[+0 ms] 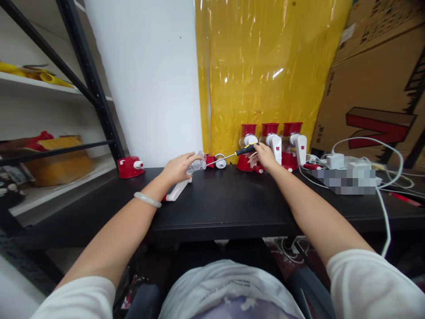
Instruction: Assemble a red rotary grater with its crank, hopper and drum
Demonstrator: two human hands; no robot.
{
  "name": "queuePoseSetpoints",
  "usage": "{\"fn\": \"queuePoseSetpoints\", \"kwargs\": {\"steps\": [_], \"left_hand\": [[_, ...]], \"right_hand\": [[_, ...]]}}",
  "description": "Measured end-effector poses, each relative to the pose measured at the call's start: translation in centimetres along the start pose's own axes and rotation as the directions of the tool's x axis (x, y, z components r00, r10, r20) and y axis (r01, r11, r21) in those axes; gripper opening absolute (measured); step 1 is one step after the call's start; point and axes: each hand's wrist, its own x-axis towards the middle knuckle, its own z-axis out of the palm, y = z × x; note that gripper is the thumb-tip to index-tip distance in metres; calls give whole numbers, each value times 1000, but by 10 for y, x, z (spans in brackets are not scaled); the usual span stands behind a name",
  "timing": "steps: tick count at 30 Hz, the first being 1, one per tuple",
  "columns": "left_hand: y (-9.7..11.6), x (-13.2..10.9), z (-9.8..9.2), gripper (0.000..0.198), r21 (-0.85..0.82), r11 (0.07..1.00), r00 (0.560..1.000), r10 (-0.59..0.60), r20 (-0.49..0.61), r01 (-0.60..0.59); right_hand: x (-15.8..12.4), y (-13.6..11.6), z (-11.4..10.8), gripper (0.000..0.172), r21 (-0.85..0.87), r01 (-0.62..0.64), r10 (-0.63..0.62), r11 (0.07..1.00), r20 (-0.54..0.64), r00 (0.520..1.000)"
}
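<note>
Maybe to keep it steady, the left hand [179,168] holds the clear part [199,163] by the black table [229,199], while the right hand [263,155] grips the screwdriver [243,150], tip pointing toward that part.

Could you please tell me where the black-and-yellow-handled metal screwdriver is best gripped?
Probably by its thick black-and-yellow handle, coming from the right, as the bare right hand does: the handle forms the raised right end, while the thin metal shaft slopes down leftward, toward the clear plastic part at the left hand.
</note>
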Motion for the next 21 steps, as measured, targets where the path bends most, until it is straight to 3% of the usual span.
{"fn": "queuePoseSetpoints", "kwargs": {"steps": [6, 15, 21], "left_hand": [[1, 0, 0, 73, -6, 1000, 1000, 5, 2, -5], [0, 0, 1, 71, -33, 999, 1000, 3, -7, -3], [0, 1, 1, 73, 3, 1000, 1000, 6, -10, -6]], "right_hand": [[1, 2, 2, 35, 65, 26, -26, 998, -4, 1000], [-1, 6, -2, 42, -101, 114, -113, 988, 16, 993], [3, 10, -1, 39, 35, 57, -58, 998, 10, 998]]}}
